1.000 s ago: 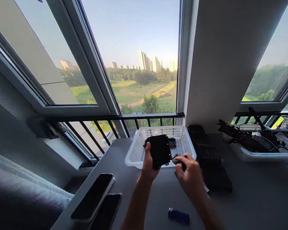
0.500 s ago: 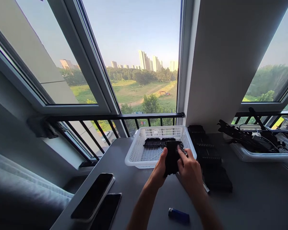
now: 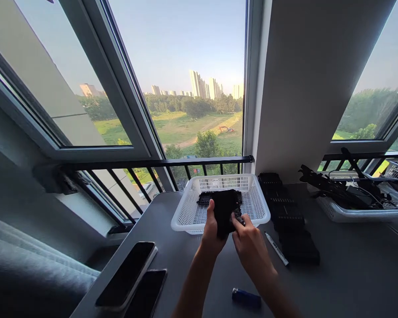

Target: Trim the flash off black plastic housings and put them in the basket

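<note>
My left hand [image 3: 214, 232] is closed round a flat black plastic piece [image 3: 224, 212] with a jagged edge, thumb on its left side. The piece is held up in front of the white basket [image 3: 182, 218]. My right hand [image 3: 248, 240] is closed at the piece's right edge, index finger extended along a small dark object [image 3: 239, 217] pressed against it. What that object is, I cannot make out. Behind the piece, more black plastic parts [image 3: 204, 198] lie inside the basket, partly hidden. A white pen [image 3: 277, 249] lies on the table right of my right hand.
Two phones [image 3: 128, 274] [image 3: 147, 293] lie at the table's left. A blue lighter-like cylinder [image 3: 246, 298] is near the front. Stacked black parts [image 3: 290, 216] form a row right of the basket. Another white basket [image 3: 348, 216] at far right holds black parts and cables.
Both hands and the black piece have shifted left. My right hand has slid lower along the piece's right edge, and the white pen is now uncovered.
</note>
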Demonstrator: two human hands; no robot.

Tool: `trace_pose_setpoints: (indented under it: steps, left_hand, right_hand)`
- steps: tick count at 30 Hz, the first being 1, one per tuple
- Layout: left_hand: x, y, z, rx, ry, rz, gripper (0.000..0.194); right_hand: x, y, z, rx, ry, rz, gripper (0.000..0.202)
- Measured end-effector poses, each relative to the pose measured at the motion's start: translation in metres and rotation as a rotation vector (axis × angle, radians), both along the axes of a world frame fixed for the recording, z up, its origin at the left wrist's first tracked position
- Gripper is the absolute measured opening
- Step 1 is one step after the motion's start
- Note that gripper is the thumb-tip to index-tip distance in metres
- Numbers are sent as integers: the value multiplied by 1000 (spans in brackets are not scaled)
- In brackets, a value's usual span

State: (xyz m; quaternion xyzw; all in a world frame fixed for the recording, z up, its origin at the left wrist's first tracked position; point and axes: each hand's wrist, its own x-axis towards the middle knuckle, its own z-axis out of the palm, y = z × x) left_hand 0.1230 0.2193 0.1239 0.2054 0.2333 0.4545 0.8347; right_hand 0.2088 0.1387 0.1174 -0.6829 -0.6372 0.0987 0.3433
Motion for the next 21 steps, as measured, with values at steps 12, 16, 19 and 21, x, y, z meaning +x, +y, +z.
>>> trace_pose_setpoints:
  steps: [12, 16, 19, 21]
  left_hand:
    - [-10, 9, -2, 10, 33, 1, 52]
    - [-9, 8, -1, 34, 65, -32, 55]
    - [-8, 6, 0, 62, 57, -53, 56]
    - [-6, 3, -1, 49, 67, -101, 57]
  right_hand:
    - [0, -7, 7, -42, 22, 40, 30]
    - [8, -5, 8, 10, 62, -11, 31]
    - [17, -6, 10, 194, 193, -56, 33]
    - [22, -8, 11, 343, 245, -107, 37]
